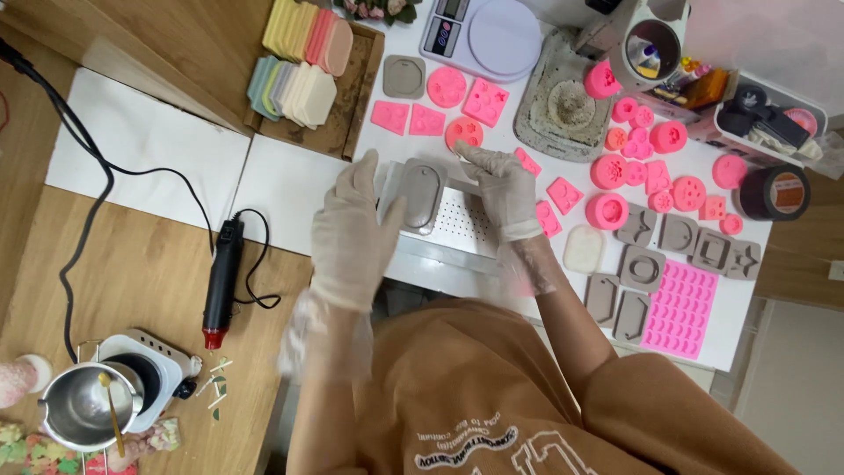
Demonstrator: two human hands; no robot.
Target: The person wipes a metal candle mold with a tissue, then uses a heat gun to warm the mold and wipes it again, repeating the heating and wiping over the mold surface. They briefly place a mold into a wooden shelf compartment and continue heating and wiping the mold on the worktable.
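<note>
While the gloved fingers point(385, 209) of the left hand point(352, 230) curl against the near edge of a grey oval-cavity silicone mould point(420, 194), gripping it, the fingers of the right hand point(501, 187) pinch the rim of a small white cup point(463, 160) just beyond that mould. The grey mould lies on a white perforated board point(463, 225) on the white bench point(290, 189), between the two hands. Around them spread pink silicone moulds point(485, 100) and round pink moulds point(607, 210), with more grey moulds point(642, 266) to the right. Farther out stand a white kitchen scale point(492, 33), a stack of pastel slabs point(308, 33), a black heat gun point(221, 280), and a steel pot point(81, 406) on a small hotplate.
</note>
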